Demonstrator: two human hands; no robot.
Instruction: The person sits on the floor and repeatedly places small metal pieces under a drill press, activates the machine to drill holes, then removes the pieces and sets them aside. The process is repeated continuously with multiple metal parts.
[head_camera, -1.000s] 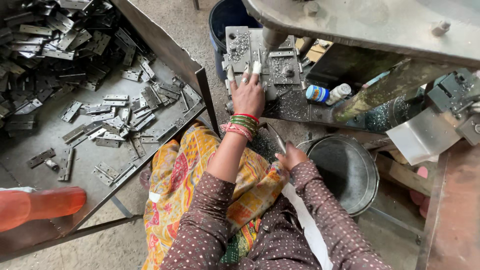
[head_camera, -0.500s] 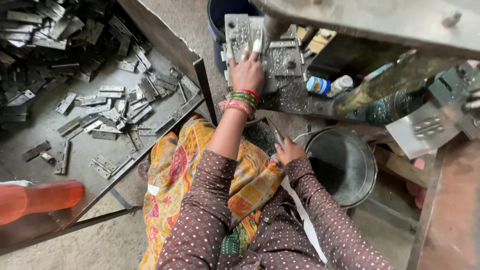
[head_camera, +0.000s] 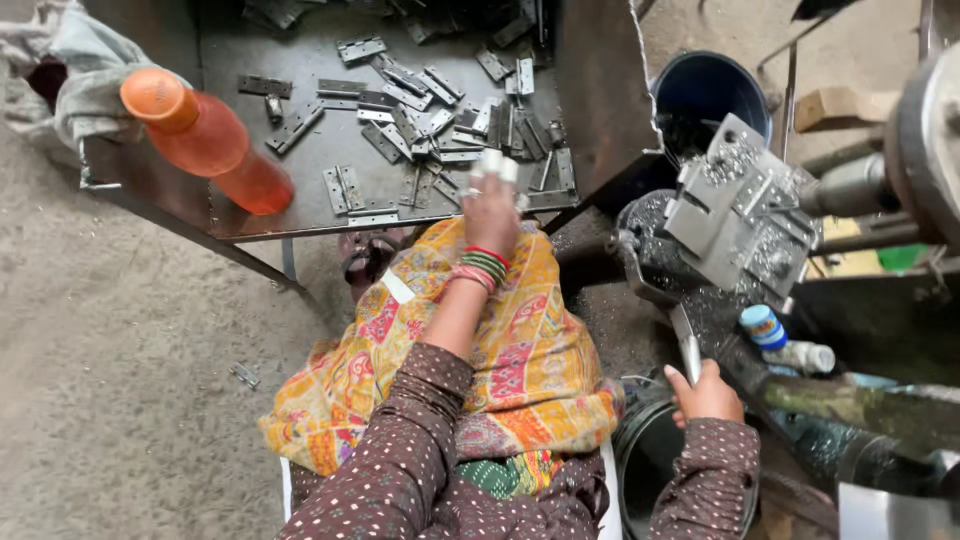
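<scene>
Flat metal hinges (head_camera: 420, 130) lie scattered across a metal tray (head_camera: 250, 215) at upper centre, where the left hand (head_camera: 490, 205) reaches, fingers (head_camera: 492, 162) extended (taped tips). At lower right, the right hand (head_camera: 708, 393) clenches a metal lever (head_camera: 688, 345) above a black bucket (head_camera: 650, 460).

An orange plastic bottle (head_camera: 205, 140) with an orange cap lies at the left end of the metal tray (head_camera: 300, 215). A small white bottle (head_camera: 785, 342) with a blue cap lies on its side below the machine at right. No labels, signs or screens can be made out.
</scene>
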